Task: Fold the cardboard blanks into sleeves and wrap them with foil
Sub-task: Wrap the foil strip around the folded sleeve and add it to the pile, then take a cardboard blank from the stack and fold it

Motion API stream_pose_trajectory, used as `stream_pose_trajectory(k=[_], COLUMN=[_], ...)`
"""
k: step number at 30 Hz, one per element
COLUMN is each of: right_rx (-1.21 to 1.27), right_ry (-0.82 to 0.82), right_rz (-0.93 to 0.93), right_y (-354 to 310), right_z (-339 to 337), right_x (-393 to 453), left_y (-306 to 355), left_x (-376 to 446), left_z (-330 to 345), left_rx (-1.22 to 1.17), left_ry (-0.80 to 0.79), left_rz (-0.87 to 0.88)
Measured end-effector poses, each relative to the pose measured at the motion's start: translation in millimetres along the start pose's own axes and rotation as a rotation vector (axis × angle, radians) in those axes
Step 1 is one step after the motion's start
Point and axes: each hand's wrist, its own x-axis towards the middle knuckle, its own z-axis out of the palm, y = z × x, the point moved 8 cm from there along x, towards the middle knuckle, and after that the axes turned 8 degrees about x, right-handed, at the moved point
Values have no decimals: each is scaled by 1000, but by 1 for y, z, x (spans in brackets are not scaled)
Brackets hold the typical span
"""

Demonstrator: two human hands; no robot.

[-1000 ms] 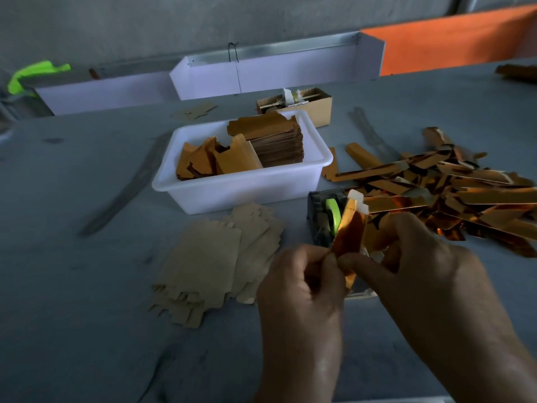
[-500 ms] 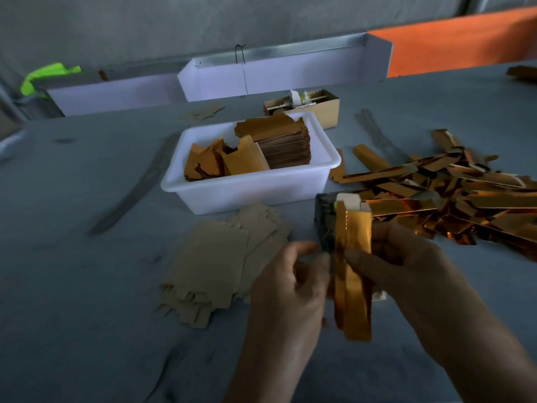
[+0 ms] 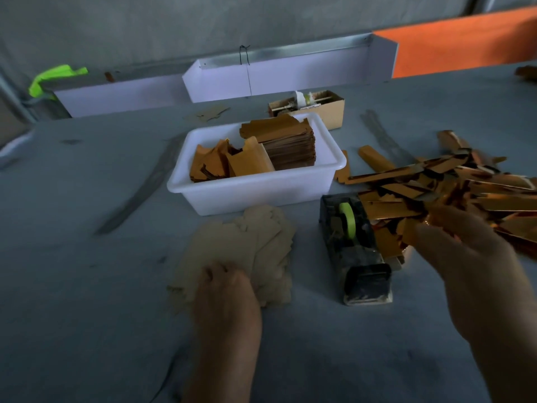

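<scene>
A loose pile of pale cardboard blanks (image 3: 241,248) lies on the grey table in front of me. My left hand (image 3: 229,292) rests on the pile's near edge with its fingers curled onto the top blank. To the right is a heap of gold foil-wrapped sleeves (image 3: 465,187). My right hand (image 3: 467,251) hovers blurred at the heap's near edge, fingers spread and holding nothing. One gold sleeve (image 3: 388,239) lies just left of it, beside the tape dispenser.
A black tape dispenser (image 3: 357,257) with a green roll stands between my hands. Behind the blanks, a white tub (image 3: 261,193) holds stacked gold foil sheets. A small cardboard box (image 3: 328,109) and white troughs (image 3: 276,80) stand further back.
Both hands let go of the gold sleeve they held upright. My left hand dropped left onto the blanks; my right hand swung right to the sleeve heap.
</scene>
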Motion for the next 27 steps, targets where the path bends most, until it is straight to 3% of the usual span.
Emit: stream_pose_trajectory(k=[7, 11, 14, 16, 19, 23, 27], right_rx=[-1, -83, -146, -129, -17, -1, -49], right_ry=[-109, -113, -37, -26, -116, -335, -329], right_rz=[-52, -147, -257, -272, -250, -103, -15], right_y=[-8, -13, -25, -32, -38, -29, -13], right_z=[22, 32, 26, 23, 31, 60, 71], right_x=[-16, -25, -29, -29, -34, -49, -55], left_y=[-28, -44, -46, -33, -4, 20, 28], left_x=[13, 17, 13, 7, -6, -21, -27], left_z=[1, 3, 11, 6, -17, -37, -36], left_rx=[-23, -420, -901, -1235, -1487, -1559, -1588], left_ry=[47, 65, 15, -78, -199, -277, -327], left_rz=[-71, -194, -224, -162, 37, 203, 223])
